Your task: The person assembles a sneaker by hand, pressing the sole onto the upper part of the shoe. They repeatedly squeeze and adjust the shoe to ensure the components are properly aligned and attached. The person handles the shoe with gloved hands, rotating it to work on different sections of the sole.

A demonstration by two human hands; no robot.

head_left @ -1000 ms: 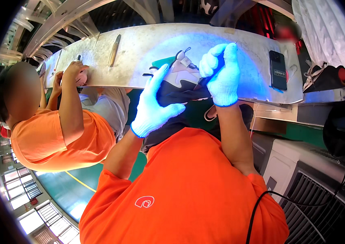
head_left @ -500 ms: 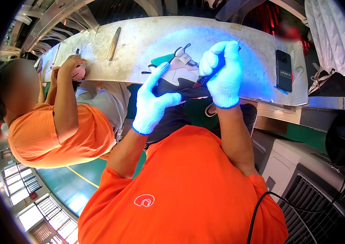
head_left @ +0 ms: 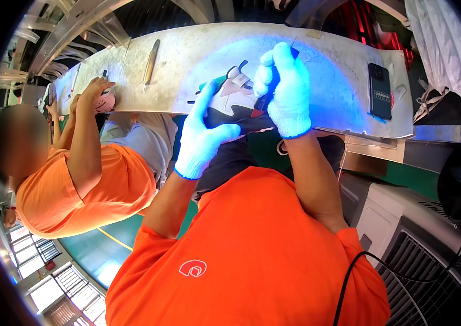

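Observation:
A sneaker (head_left: 229,104) in white, grey and black, with a red patch at its right end, rests at the table's near edge. My left hand (head_left: 202,136), in a white knit glove lit blue, grips its left side, fingers along the far side and thumb across the near side. At the sneaker's right end is my right hand (head_left: 287,89), gloved alike and closed around a slim dark tool (head_left: 295,52). A fine needle-like tip sticks up from that tool; the rest of it is mostly hidden by the fingers.
Blue light falls on the long pale table (head_left: 187,60). A black phone (head_left: 380,91) lies to the right, a slim tan-handled tool (head_left: 151,61) to the far left. A co-worker in an orange shirt (head_left: 94,190) handles a pink shoe (head_left: 105,101). A white machine (head_left: 388,209) stands at right.
My right hand has moved up and left with the dark tool, and the sneaker's red patch now shows. My left hand keeps its hold on the sneaker.

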